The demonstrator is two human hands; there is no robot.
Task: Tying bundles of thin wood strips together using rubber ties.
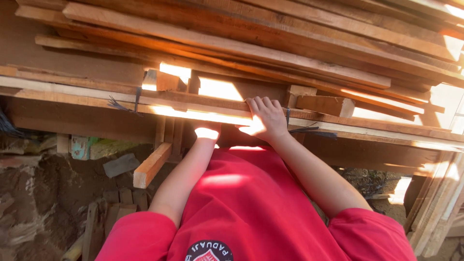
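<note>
Red shirt (251, 203) nearest, round dark badge (209, 251) at its lower edge. Beyond it, right hand (265, 118) curled over long plank (203, 104) in stacked lumber. Left hand (207, 130) beneath that plank, grip impossible to tell. Short wood block (325, 105) right of plank; dirt ground (43, 193) below.

Stacked wooden planks (270, 43) fill the upper half of the frame, laid roughly horizontally. Bright sunlight (220, 89) is seen breaking through gaps near the centre and at the right edge. Bare earth floor (43, 193) with scattered wood offcuts (113, 205) is seen at lower left.
</note>
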